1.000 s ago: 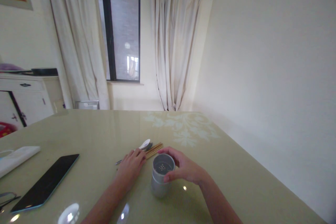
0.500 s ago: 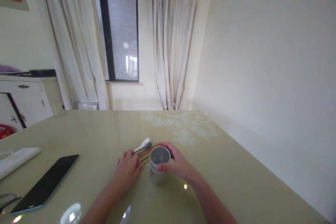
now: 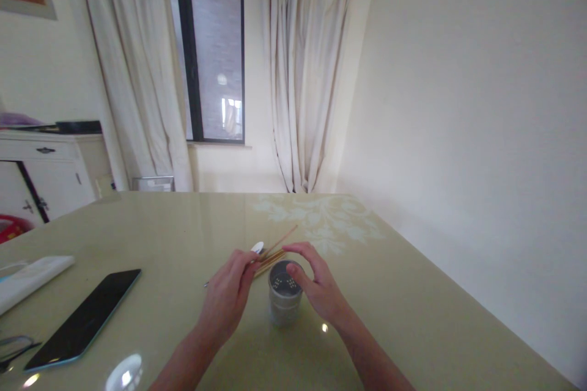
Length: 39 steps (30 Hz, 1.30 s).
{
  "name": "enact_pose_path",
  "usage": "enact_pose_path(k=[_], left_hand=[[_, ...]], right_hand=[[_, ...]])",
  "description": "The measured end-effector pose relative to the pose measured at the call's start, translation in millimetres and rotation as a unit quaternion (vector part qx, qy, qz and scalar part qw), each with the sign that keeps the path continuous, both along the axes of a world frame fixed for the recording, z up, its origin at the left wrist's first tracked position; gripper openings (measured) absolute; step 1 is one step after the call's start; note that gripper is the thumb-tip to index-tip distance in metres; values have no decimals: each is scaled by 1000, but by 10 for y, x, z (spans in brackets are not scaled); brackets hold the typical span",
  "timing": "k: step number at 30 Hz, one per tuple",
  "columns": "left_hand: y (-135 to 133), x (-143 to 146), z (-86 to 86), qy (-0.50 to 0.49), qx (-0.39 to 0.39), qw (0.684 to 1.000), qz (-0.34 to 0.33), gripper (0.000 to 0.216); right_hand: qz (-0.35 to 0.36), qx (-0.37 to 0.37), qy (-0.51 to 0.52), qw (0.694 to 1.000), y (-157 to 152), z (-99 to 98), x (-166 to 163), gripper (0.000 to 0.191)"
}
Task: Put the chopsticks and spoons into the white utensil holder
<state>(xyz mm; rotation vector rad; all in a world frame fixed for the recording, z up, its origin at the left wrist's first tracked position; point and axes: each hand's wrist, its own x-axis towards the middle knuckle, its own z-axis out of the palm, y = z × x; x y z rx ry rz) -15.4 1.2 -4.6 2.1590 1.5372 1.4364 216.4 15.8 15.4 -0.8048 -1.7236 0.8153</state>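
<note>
My left hand (image 3: 229, 290) pinches a thin wooden chopstick (image 3: 285, 237), which slants up and to the right past its fingertips. More chopsticks (image 3: 275, 258) lie on the table just beyond it. A white spoon (image 3: 257, 247) shows among them, partly hidden by my left hand. To the right of that hand stands a grey utensil holder (image 3: 285, 308), upright, with small holes in its bottom and nothing inside. My right hand (image 3: 320, 287) is open at the holder's right side, thumb over the rim and fingers apart; whether it touches the rim I cannot tell.
A dark tablet (image 3: 85, 317) lies on the glossy table (image 3: 440, 330) at left, near a white flat object (image 3: 34, 281) and a cable-like item (image 3: 16, 348) at the edge. A wall (image 3: 481, 134) borders the table's right side. Curtains (image 3: 312, 73) hang behind.
My left hand has lifted a chopstick from the table. My right hand has loosened from around the utensil holder, which now appears slightly farther right.
</note>
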Motion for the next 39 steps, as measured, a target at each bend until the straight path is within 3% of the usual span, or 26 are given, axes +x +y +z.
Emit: enact_pose_path(k=[3, 6, 8, 10, 12, 16, 20, 25, 39], left_hand=[[-81, 73, -24, 58, 69, 994, -63, 42], [-101, 101, -65, 65, 81, 991, -79, 41], [-82, 92, -74, 33, 53, 996, -58, 43], [-43, 76, -74, -4, -1, 999, -37, 45], [9, 69, -87, -26, -58, 997, -40, 45], [121, 72, -186, 3, -110, 992, -54, 34], [196, -6, -290, 119, -145, 982, 18, 29], [225, -123, -313, 229, -193, 952, 68, 21], [210, -104, -276, 228, -233, 943, 65, 15]], right_hand=[[8, 59, 7, 998, -120, 85, -76, 29], [-6, 38, 71, 997, -156, 146, -83, 30], [-73, 32, 162, 984, -101, 170, -12, 34], [-151, 49, 265, 951, -3, 188, 106, 34], [-182, 64, 321, 927, 97, 195, 224, 35], [-187, 56, 254, 947, 178, 154, 272, 40], [-129, 6, 146, 981, 122, 55, 82, 45], [-88, -37, 107, 990, 104, -82, -76, 49], [-85, -80, 126, 985, 156, -188, -107, 47]])
